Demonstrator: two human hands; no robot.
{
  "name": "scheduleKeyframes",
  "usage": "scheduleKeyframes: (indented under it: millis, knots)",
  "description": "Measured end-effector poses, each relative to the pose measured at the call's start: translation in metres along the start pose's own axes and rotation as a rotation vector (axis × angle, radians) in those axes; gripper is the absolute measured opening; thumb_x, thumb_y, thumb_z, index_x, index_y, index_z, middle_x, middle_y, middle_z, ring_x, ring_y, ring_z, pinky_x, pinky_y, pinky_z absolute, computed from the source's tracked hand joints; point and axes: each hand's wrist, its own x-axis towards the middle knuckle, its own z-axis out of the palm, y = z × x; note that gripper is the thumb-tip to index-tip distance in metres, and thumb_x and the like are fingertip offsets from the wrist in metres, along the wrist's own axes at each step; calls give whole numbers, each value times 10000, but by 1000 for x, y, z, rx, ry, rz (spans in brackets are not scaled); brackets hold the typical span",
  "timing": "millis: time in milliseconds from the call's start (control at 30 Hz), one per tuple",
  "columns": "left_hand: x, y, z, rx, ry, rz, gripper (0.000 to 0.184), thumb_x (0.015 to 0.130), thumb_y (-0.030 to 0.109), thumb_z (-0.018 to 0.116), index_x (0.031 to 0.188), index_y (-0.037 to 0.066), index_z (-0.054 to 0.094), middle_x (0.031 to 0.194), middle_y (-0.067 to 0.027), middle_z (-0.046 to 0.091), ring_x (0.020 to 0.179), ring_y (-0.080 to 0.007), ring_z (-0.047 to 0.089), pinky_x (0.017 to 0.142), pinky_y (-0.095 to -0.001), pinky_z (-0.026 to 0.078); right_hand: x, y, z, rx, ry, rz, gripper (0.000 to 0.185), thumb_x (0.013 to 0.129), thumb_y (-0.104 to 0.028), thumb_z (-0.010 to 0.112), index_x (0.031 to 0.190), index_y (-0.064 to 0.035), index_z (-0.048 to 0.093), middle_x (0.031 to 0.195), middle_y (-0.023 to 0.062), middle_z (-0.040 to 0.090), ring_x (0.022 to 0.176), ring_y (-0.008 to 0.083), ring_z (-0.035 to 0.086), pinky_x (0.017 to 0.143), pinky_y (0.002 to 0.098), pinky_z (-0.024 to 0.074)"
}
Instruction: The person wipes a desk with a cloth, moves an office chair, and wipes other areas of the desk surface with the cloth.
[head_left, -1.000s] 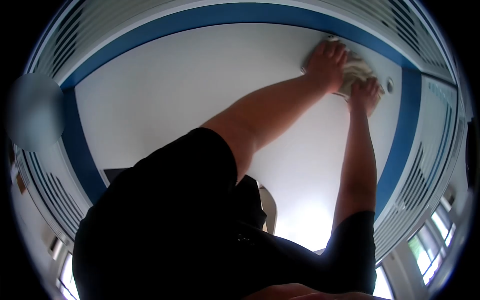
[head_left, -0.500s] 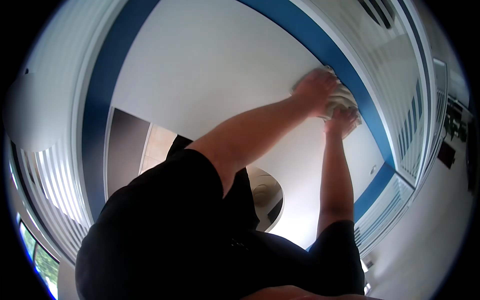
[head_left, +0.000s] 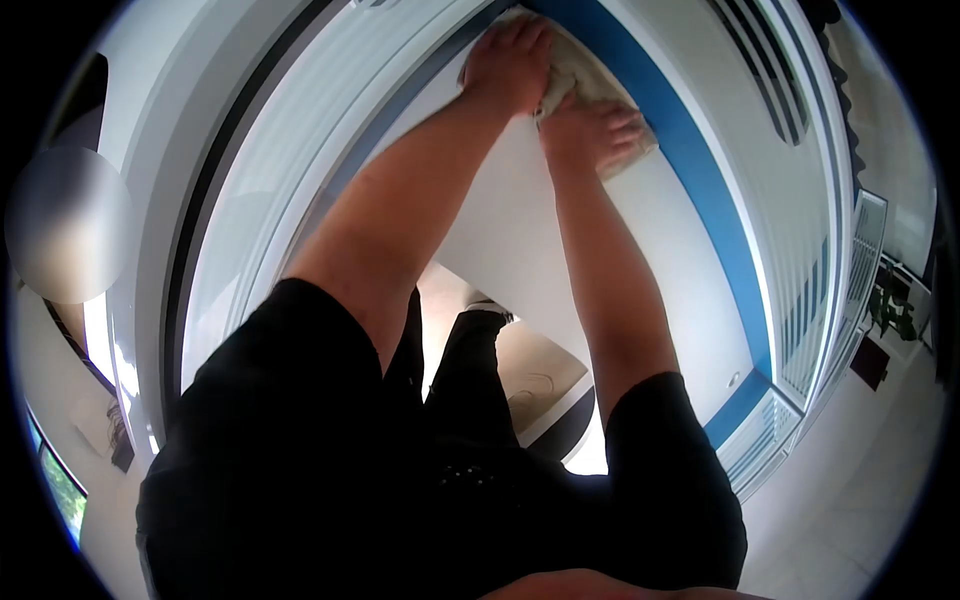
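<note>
A crumpled beige cloth [head_left: 568, 75] lies on the white tabletop [head_left: 660, 245], up in the far corner by the blue border. My left hand [head_left: 512, 62] presses flat on the cloth's left part, its fingers spread toward the corner. On the lower right part of the cloth rests my right hand [head_left: 592, 133], fingers apart and pointing right. Both palms hide much of the cloth beneath them.
A blue strip [head_left: 690, 150] edges the tabletop, with glass partitions having striped bands [head_left: 775, 200] beyond it. A small round fitting [head_left: 734, 379] sits near the right corner. A plant [head_left: 893, 305] stands at the far right. Below the near edge, my legs and the floor show.
The view has turned, and both hands with the cloth have moved along the blue border to the left far corner. More floor now shows below the tabletop's near edge.
</note>
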Motion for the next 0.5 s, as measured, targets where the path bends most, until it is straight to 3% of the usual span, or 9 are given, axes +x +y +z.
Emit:
scheduleKeyframes:
  millis: [67,167,233,267,367,433,500]
  knots:
    - [21,-5,14,146,-105,28,662,1070,358,436,1659,60,383,1766,-87,302,1631,-264,242,1317,-466,226,12,-12,-7,-5,21,50,979,1056,-633,410,1673,84,157,1752,338,92,1616,538,106,1304,609,116]
    - [32,19,-11,92,-234,-20,669,1076,339,409,1681,62,335,1795,-73,223,1651,-252,177,1329,-460,192,34,-4,-16,57,-10,30,1001,1049,-621,419,1661,119,133,1742,368,59,1614,560,63,1306,618,87]
    - [10,18,-15,86,-122,-15,658,1078,332,400,1678,68,347,1791,-64,240,1648,-252,193,1327,-451,188,10,4,-25,97,8,-17,1024,1041,-615,427,1647,149,115,1726,403,21,1607,583,41,1303,634,75]
    - [14,11,-23,131,-117,1,658,1078,333,401,1679,71,349,1792,-63,241,1646,-255,199,1326,-449,188,9,-4,-19,55,124,13,954,1032,-599,459,1664,76,227,1747,332,133,1613,538,116,1302,613,108]
    - [22,-5,-20,219,-137,57,661,1085,360,402,1676,67,352,1796,-79,223,1642,-270,218,1323,-453,195,23,-9,-17,44,62,5,986,1058,-637,373,1668,100,135,1749,346,85,1611,560,85,1305,617,105]
    - [6,-1,-15,87,-100,62,672,1093,396,407,1665,46,363,1795,-111,212,1639,-286,234,1320,-467,222,21,-1,-12,58,165,-60,939,1043,-648,404,1679,24,243,1759,283,173,1621,507,134,1302,606,125]
    - [-20,-9,-11,69,37,109,661,1089,384,441,1641,23,393,1761,-138,291,1623,-291,276,1316,-439,254,-3,0,-35,52,89,-71,887,1048,-600,425,1679,3,273,1762,240,217,1631,456,158,1317,567,127]
